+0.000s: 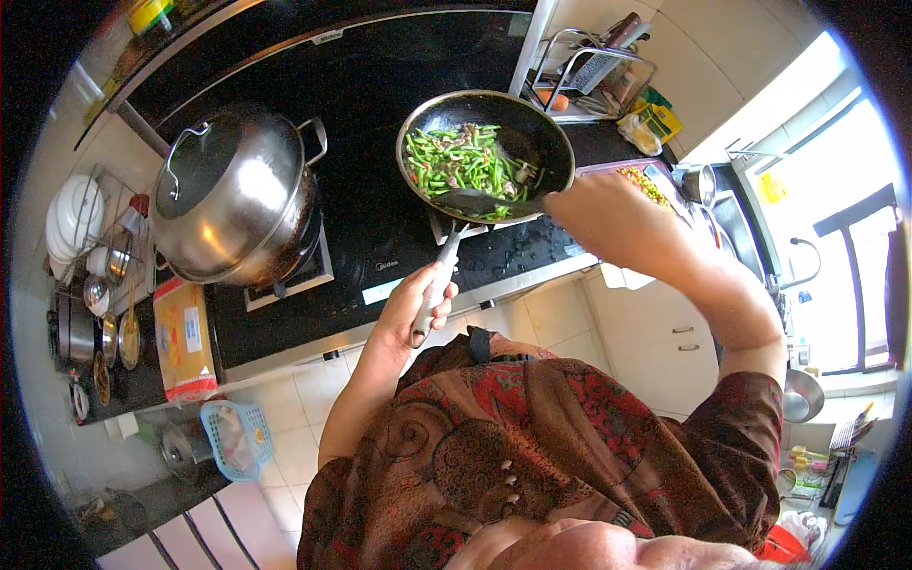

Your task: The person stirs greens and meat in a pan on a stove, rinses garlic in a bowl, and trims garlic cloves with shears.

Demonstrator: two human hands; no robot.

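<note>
My left hand (419, 303) grips the pale grey handle (436, 299) of a dark wok (545, 135), which sits over the right burner of the black stove. Chopped green beans with bits of meat and red pepper (470, 160) lie in the wok, mostly on its left side. Over the wok's right front rim, my right hand (595, 214) is closed around a dark spatula (477, 201). Its blade rests at the near edge of the food. The end of the spatula's handle is hidden by the hand, which looks slightly blurred.
A large lidded steel pot (235, 206) occupies the left burner. At the back right stands a metal knife rack (591, 71). A tray with chopped peppers (645, 185) lies right of the wok, near the sink (741, 221). A blue plastic basket (239, 445) is at the lower left.
</note>
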